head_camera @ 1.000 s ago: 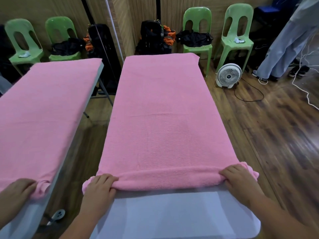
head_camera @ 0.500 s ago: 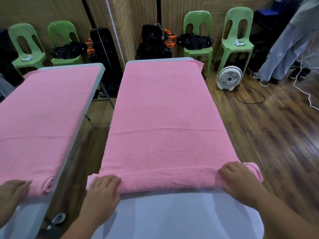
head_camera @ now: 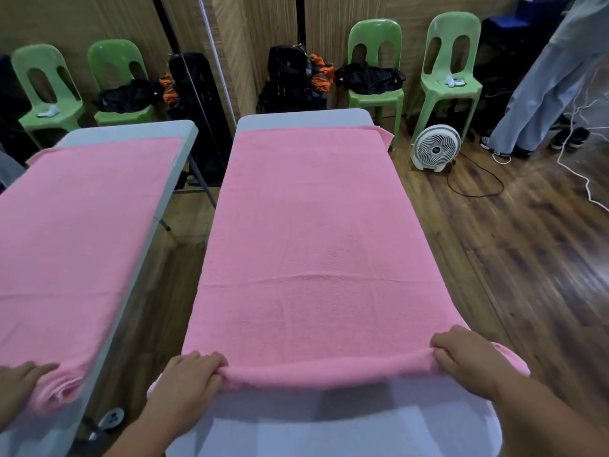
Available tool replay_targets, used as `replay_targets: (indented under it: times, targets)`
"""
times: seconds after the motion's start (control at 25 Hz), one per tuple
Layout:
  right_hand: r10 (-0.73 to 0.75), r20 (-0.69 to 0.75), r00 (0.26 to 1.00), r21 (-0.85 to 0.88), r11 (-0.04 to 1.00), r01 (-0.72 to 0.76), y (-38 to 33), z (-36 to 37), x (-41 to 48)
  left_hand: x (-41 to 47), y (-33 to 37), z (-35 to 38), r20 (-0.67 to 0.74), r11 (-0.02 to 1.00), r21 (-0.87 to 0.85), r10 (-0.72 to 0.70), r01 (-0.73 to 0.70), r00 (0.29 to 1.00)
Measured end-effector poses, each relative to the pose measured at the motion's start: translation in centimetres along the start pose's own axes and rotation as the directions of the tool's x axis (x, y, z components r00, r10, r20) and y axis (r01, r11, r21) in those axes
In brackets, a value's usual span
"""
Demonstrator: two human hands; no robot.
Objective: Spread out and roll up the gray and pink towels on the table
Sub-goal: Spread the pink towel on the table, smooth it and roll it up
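A pink towel (head_camera: 306, 245) lies flat along the white table (head_camera: 329, 427), its near end curled into a thin roll (head_camera: 326, 371). My left hand (head_camera: 188, 384) grips the roll's left end, fingers curled over it. My right hand (head_camera: 468, 361) grips the right end the same way. The towel's far edge stops short of the table's far end, leaving a bare strip. No gray towel is in sight.
A wall mirror on the left reflects the table, towel (head_camera: 75, 245) and a hand (head_camera: 19, 387). Green chairs (head_camera: 451, 77) and dark bags (head_camera: 293, 80) line the back wall. A white floor fan (head_camera: 435, 148), cables and a person's legs (head_camera: 543, 94) are at the right.
The towel has slid toward me, baring the table's far end. The roll at the near end has grown slightly thicker, and both hands now pinch it instead of lying flat on it.
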State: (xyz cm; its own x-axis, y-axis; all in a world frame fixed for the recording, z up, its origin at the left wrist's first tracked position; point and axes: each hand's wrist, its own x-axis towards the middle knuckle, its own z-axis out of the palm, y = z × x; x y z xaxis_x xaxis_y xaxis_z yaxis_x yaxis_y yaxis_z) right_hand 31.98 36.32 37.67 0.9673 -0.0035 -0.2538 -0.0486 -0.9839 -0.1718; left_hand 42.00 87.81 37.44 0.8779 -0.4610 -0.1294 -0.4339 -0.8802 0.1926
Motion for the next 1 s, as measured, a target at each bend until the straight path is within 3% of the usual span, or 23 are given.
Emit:
replay_targets:
  times: [0.08, 0.16, 0.2, 0.32, 0.48, 0.6, 0.72, 0.88, 1.0]
  targets:
    - [0.012, -0.078, 0.997, 0.032, 0.999, -0.010, -0.3, -0.8, 1.3, 1.7, -0.1, -0.7, -0.061, 0.997, 0.043, -0.056, 0.058, 0.997]
    - [-0.072, -0.268, 0.961, -0.011, 0.997, 0.072, -0.9, -0.7, 1.0, 1.7, 0.3, -0.4, -0.135, 0.994, 0.054, -0.082, 0.090, 0.988]
    - [-0.132, -0.297, 0.946, -0.020, 0.991, 0.132, -1.4, -0.4, 0.2, 1.1, 0.5, 0.2, -0.133, 0.997, 0.052, -0.053, 0.060, 0.990]
    - [-0.174, -0.216, 0.961, -0.094, 0.983, 0.157, -1.6, 1.9, -1.6, -0.5, 1.1, 2.1, -0.026, 0.995, 0.096, 0.017, -0.014, 1.000]
    - [-0.079, -0.253, 0.964, -0.025, 0.997, 0.075, -0.8, 2.9, 0.4, 1.3, 1.1, 1.8, -0.118, 0.995, -0.003, -0.103, 0.104, 0.988]
    - [-0.143, -0.209, 0.967, 0.001, 0.989, 0.147, -0.7, 1.5, 0.0, 0.6, 0.9, 1.2, -0.100, 0.998, 0.005, -0.059, 0.060, 0.993]
    - [-0.116, -0.103, 0.988, 0.017, 0.993, 0.118, -0.5, 0.1, 0.9, 1.2, 0.2, 0.3, -0.053, 0.999, 0.028, -0.032, 0.033, 0.998]
    - [-0.109, -0.264, 0.958, -0.005, 0.994, 0.111, -1.5, -1.3, 2.4, 3.1, 0.5, -0.5, -0.158, 0.996, 0.053, -0.068, 0.077, 0.985]
    - [-0.200, -0.228, 0.953, -0.123, 0.977, 0.175, -2.1, 0.4, 0.9, 1.5, 1.4, 1.0, -0.057, 0.989, 0.150, 0.017, -0.008, 0.998]
